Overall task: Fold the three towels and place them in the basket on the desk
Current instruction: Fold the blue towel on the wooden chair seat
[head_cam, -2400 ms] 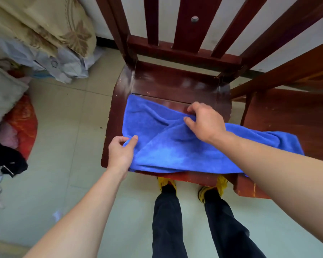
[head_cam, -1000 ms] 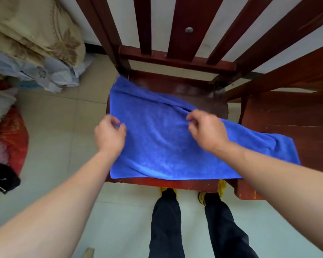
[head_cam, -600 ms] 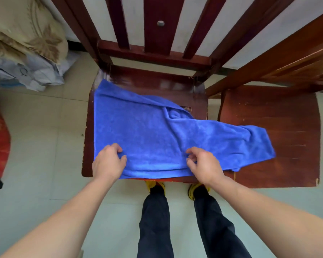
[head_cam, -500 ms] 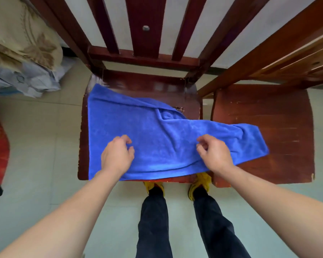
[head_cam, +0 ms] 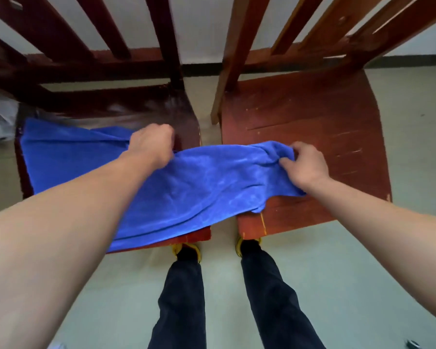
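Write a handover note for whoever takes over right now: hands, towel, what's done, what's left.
Left hand grips the far edge of the blue towel over the left chair seat.
Right hand pinches its bunched right end on the right chair seat.
The towel lies across both seats, bridging the gap.
Done: no towel fully folded yet.
Left: finish this fold, fold two more, put all three in the basket.
Basket, desk and other towels are out of view.

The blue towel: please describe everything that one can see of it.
The blue towel is soft, fuzzy cloth, wrinkled and partly folded. It lies across the dark chair seat and the redder chair seat, bridging their gap. The left hand grips its far edge; the right hand pinches its bunched right end.
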The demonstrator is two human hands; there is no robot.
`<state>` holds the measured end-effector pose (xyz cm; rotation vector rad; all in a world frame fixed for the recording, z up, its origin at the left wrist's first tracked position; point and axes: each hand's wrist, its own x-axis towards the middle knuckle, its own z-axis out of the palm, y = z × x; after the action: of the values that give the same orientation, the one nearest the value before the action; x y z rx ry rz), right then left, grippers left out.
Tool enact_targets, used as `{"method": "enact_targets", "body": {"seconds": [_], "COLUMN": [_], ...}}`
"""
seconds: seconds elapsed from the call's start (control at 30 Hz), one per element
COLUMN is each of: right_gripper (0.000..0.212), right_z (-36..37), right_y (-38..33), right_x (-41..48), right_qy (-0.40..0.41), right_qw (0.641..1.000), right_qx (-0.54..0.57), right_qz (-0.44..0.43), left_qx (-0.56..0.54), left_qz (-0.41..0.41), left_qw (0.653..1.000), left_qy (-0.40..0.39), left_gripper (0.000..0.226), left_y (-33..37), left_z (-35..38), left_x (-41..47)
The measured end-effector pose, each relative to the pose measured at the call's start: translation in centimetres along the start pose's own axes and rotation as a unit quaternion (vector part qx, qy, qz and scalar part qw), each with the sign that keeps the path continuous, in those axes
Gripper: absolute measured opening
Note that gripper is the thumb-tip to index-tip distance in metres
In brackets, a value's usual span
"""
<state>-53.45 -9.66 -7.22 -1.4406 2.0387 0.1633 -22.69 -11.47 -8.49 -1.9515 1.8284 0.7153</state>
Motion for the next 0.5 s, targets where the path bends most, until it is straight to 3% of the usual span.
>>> {"method": "enact_targets", "body": {"seconds": [0.1,0.17,0.3,0.4,0.47,0.5], "right_gripper": [0.012,0.017,0.019,0.021,0.028,0.031], "right_z": [-1.7,-3.4,-5.2,-4.3,-3.4,-3.3], "right_y": [0.5,1.3,5.5,9.7,11.2,11.4], "right_x": [-1.1,-1.7,-2.6,-3.2,-3.9,-3.9], "right_qy": [0.084,0.129,0.158,0.046,-0.075,-0.086], "right_qw": [0.992,0.983,0.982,0.998,0.991,0.988], "right_qx": [0.092,0.124,0.106,-0.022,-0.106,-0.122], "right_qz": [-0.032,-0.036,0.007,0.025,0.034,0.033], "left_qx": [-0.02,-0.098,-0.212,-0.196,-0.189,-0.187], "left_qz": [-0.023,-0.072,-0.149,-0.115,-0.091,-0.086], "left_qw": [0.999,0.988,0.948,0.96,0.966,0.968], "left_qy": [0.032,0.097,0.187,0.164,0.149,0.146], "left_gripper": [0.018,0.017,0.019,0.015,0.013,0.012], "left_y": [-0.5,-0.6,-0.2,0.5,1.1,1.2], "left_z": [-0.6,-1.7,-3.8,-3.2,-2.1,-1.7], "left_x": [-0.5,-0.6,-0.1,-0.1,-0.2,-0.2]}}
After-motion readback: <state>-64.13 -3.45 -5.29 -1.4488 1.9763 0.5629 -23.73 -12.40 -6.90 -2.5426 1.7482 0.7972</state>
